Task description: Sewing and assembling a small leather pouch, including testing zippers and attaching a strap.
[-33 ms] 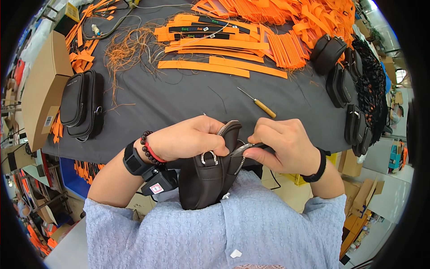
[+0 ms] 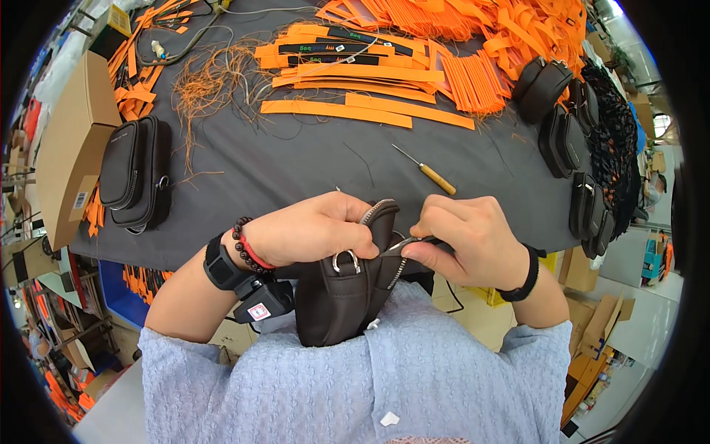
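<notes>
Frame centre: left hand (image 2: 318, 226) pinches bag (image 2: 333, 303), right hand (image 2: 470, 233) grips tool (image 2: 405, 242), probably trimming near zip (image 2: 397, 274); next move should need bag steady.

Here's the bag (image 2: 333, 307), dark brown and smooth, with a rounded body and a silver ring (image 2: 335, 261) on its side tab! It's up in the air, tilted, rounded end toward the person's body, zip edges parted, metal teeth showing. And right at the opening, a slim silver tool (image 2: 400, 245), pointed inward, its exact kind hidden by fingers!
</notes>
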